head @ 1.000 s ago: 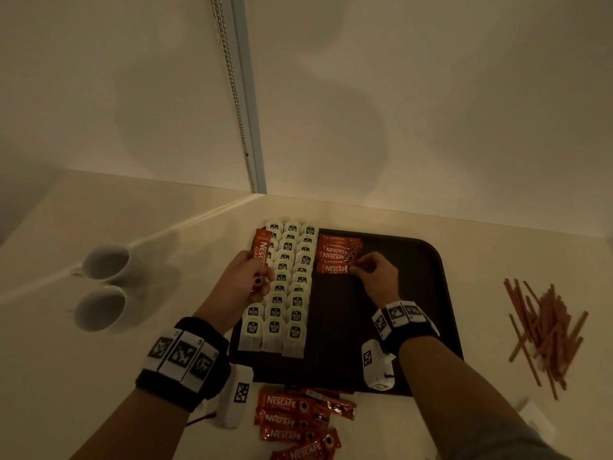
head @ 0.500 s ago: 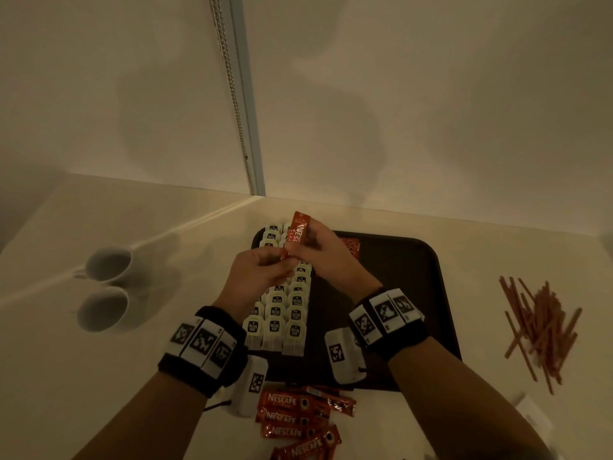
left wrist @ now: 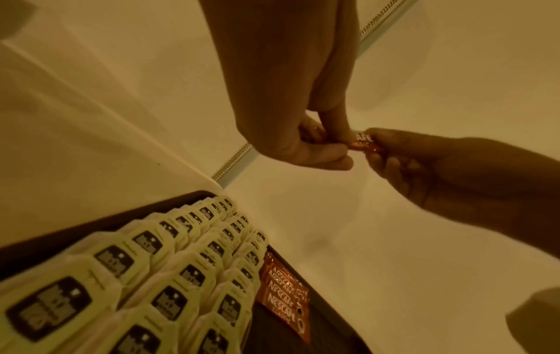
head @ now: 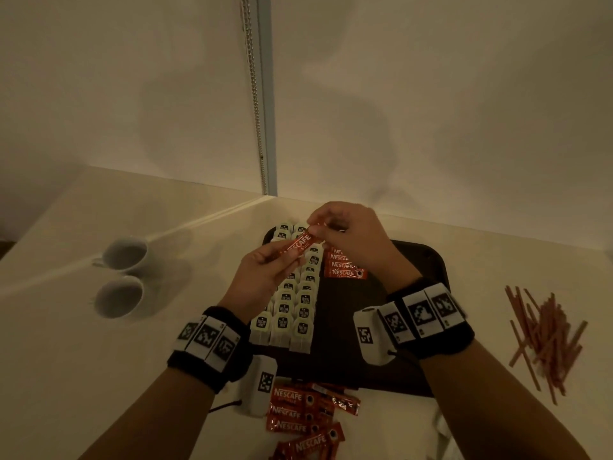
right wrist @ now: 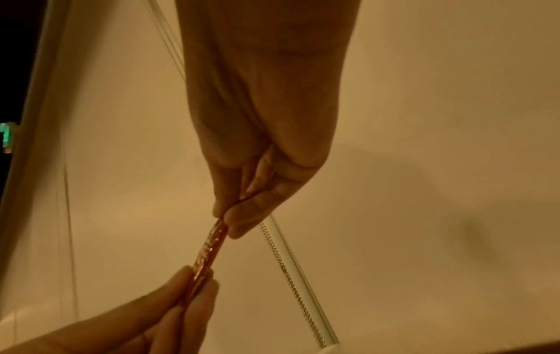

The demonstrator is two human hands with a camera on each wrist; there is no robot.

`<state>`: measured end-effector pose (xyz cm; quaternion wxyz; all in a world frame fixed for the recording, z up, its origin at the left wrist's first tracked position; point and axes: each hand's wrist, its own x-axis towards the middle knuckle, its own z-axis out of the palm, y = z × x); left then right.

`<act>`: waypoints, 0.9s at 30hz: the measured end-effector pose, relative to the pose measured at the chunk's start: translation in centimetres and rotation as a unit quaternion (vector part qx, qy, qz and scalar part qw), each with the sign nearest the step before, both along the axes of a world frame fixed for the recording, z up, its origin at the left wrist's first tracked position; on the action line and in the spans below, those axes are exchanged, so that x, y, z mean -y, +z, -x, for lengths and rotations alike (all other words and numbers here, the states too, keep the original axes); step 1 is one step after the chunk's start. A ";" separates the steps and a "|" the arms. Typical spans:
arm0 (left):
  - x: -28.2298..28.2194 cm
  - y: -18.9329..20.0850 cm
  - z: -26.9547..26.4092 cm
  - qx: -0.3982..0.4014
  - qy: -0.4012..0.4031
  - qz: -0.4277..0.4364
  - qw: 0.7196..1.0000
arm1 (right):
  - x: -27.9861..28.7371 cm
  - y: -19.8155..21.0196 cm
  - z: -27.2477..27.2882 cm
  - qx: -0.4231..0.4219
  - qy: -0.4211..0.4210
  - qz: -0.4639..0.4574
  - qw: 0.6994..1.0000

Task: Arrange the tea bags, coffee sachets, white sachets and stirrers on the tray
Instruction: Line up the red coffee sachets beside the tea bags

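Observation:
Above the tea bags, a red coffee sachet (head: 300, 244) is held by both ends. My left hand (head: 282, 255) pinches its near end and my right hand (head: 318, 225) pinches its far end. The left wrist view shows the sachet (left wrist: 363, 145) between my left hand (left wrist: 333, 153) and my right hand (left wrist: 374, 146). From the right wrist it appears edge-on (right wrist: 212, 246). The dark tray (head: 348, 327) carries three rows of tea bags (head: 295, 303) on its left side, with a short stack of coffee sachets (head: 345, 268) beside them.
Loose coffee sachets (head: 305, 413) lie on the counter in front of the tray. A pile of stirrers (head: 544, 336) sits to the right. Two white cups (head: 124, 252) (head: 119, 297) stand at the left. The wall corner is just behind the tray.
My right hand left the sachets on the tray and came up to take the far end of the sachet in my left hand. The sachet tilted from upright to slanting.

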<state>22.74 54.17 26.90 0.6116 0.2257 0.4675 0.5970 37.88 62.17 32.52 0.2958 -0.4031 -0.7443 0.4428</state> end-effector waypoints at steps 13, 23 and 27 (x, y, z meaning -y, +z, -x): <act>-0.5 1.9 0.6 -0.108 0.017 -0.049 0.993 | -0.3 -0.3 -1.4 -0.065 -0.002 0.089 0.994; -1.7 2.2 0.3 -0.287 -0.010 -0.044 0.957 | 0.0 -2.2 -3.2 -0.045 0.001 0.118 0.992; -2.0 2.4 0.0 -0.333 -0.039 -0.036 0.942 | -0.4 -2.9 -4.2 -0.010 -0.011 0.109 0.994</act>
